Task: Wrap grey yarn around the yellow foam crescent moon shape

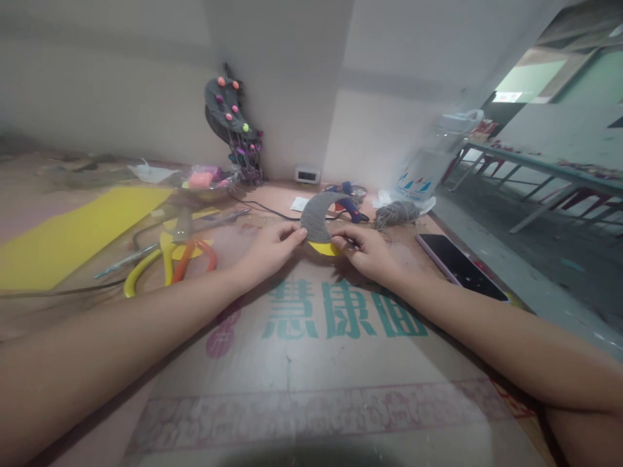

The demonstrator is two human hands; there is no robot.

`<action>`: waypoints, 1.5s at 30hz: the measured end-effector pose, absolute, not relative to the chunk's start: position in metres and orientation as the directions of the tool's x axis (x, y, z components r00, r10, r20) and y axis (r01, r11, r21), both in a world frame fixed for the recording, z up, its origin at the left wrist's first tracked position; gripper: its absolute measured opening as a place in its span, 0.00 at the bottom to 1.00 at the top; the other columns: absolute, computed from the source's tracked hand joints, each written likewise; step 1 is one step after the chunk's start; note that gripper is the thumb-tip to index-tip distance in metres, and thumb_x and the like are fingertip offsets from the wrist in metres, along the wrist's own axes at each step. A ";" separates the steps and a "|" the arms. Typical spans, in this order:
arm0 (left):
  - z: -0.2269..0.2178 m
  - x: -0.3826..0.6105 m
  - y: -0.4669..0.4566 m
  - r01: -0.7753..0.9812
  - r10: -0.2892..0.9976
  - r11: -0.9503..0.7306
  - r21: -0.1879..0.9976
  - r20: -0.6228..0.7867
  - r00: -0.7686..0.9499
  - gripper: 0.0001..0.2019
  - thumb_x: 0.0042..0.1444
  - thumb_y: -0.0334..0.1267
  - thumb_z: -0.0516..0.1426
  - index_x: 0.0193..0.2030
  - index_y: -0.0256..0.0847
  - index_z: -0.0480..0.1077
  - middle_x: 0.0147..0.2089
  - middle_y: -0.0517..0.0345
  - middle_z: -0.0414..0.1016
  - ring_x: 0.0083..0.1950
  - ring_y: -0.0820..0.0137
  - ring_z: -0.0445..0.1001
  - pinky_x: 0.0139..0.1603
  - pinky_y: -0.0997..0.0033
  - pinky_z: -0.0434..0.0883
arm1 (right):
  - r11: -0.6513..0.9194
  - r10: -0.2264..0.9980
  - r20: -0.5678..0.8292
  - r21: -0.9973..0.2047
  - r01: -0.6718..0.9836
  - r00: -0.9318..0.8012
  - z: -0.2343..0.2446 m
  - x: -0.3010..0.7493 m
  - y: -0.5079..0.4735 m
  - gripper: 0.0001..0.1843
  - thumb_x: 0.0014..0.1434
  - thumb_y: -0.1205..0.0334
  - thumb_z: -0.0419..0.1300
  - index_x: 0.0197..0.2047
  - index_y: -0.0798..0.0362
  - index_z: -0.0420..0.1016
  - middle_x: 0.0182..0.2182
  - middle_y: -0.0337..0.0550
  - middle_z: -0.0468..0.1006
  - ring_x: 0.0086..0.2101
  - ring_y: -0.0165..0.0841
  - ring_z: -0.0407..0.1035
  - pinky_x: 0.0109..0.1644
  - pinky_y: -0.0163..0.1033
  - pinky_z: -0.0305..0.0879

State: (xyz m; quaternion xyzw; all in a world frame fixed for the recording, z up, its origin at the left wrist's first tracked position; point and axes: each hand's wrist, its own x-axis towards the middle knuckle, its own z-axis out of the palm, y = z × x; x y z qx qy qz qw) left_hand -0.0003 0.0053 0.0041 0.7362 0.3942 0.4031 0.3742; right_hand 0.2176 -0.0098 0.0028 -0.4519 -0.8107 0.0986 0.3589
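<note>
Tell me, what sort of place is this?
Probably a craft workspace, though I can't tell whether it's a home or a workshop. The clues are the grey crescent that looks wrapped in yarn, the bundle of grey yarn and the big yellow sheet.

The crescent (316, 219) is ridged with matt yarn (323, 203), its yellow tip (324, 248) smooth and paper-like; the yarn bundle (398, 214) looks fuzzy, the tool handles (183, 261) plastic, the phone screen (460, 264) glossy.

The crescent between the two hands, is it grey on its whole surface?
No, the lower end of the crescent shows yellow between the left hand and the right hand.
</note>
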 end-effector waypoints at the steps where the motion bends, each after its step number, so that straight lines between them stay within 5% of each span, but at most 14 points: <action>1: 0.003 0.000 0.006 0.278 0.880 -0.412 0.868 0.300 0.367 0.13 0.60 0.44 0.53 0.30 0.39 0.70 0.34 0.59 0.76 0.36 0.69 0.71 0.39 0.72 0.66 | 0.570 0.807 0.486 -0.490 0.660 -0.335 0.003 0.217 -0.010 0.12 0.60 0.60 0.55 0.40 0.54 0.78 0.36 0.45 0.81 0.34 0.34 0.72 0.37 0.36 0.63; 11: 0.002 -0.001 0.005 0.361 0.849 -0.461 0.811 0.285 0.445 0.15 0.59 0.48 0.55 0.33 0.37 0.73 0.32 0.58 0.75 0.35 0.68 0.71 0.36 0.71 0.65 | 0.517 0.833 0.486 -0.516 0.683 -0.263 0.006 0.216 -0.010 0.11 0.60 0.60 0.54 0.34 0.55 0.77 0.28 0.41 0.78 0.29 0.32 0.67 0.34 0.35 0.59; 40: 0.000 -0.002 0.006 0.212 0.824 -0.425 0.880 0.279 0.494 0.12 0.58 0.44 0.55 0.38 0.37 0.74 0.39 0.56 0.78 0.39 0.67 0.74 0.41 0.70 0.67 | 0.539 0.816 0.502 -0.482 0.691 -0.287 0.006 0.217 -0.010 0.10 0.60 0.62 0.54 0.35 0.54 0.77 0.30 0.41 0.80 0.30 0.33 0.69 0.35 0.35 0.61; 45: -0.001 -0.002 0.007 0.304 0.847 -0.437 0.846 0.275 0.454 0.13 0.58 0.45 0.55 0.30 0.38 0.71 0.28 0.60 0.72 0.31 0.71 0.68 0.33 0.72 0.63 | 0.536 0.816 0.501 -0.468 0.703 -0.288 0.005 0.217 -0.011 0.10 0.59 0.63 0.54 0.35 0.54 0.76 0.30 0.41 0.79 0.30 0.33 0.69 0.34 0.35 0.60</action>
